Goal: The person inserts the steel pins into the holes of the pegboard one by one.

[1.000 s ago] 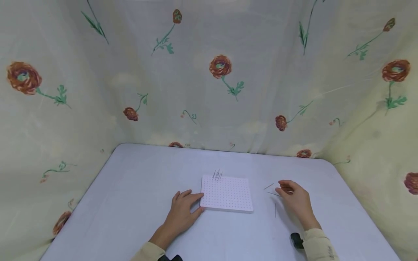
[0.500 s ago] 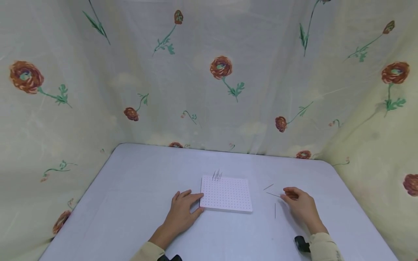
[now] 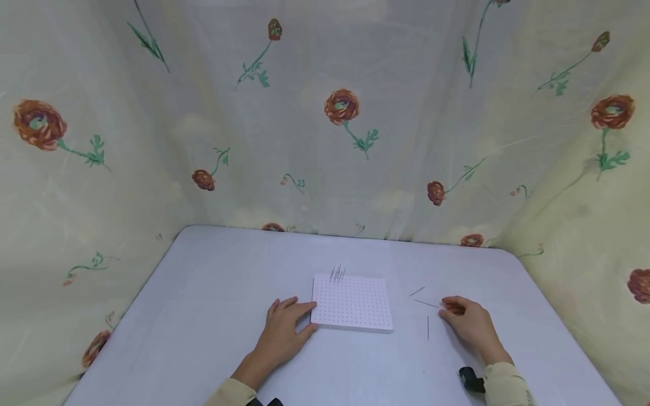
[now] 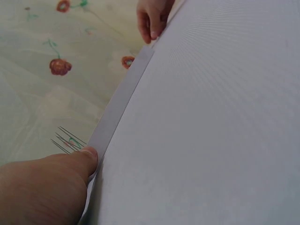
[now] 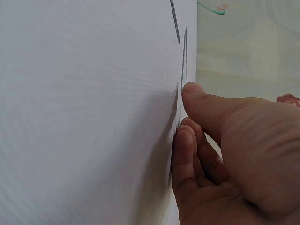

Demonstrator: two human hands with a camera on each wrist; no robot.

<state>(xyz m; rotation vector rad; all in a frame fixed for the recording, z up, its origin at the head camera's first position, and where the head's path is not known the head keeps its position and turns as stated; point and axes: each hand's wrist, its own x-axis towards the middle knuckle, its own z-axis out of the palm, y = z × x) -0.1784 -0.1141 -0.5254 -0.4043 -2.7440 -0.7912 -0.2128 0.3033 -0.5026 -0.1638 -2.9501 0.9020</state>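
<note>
Head view: the left hand (image 3: 282, 332) lies flat, fingers straight, against the left edge of the pegboard (image 3: 352, 301) mid-tabletop; pins (image 3: 337, 273) stand at the board's far-left corner. The right hand (image 3: 469, 322), fingers curled, pinches at a needle (image 3: 425, 303) near the table's (image 3: 203, 316) right edge.

Left wrist view: the thumb (image 4: 75, 164) touches the board's edge (image 4: 117, 105).

Right wrist view: thumb (image 5: 206, 105) and fingertips (image 5: 183, 145) close on a needle (image 5: 178, 110) lying on the tabletop.

One pegboard (image 3: 352, 302), three loose pins (image 3: 425, 304) on the table (image 3: 213, 316), and two hands (image 3: 281, 332).
</note>
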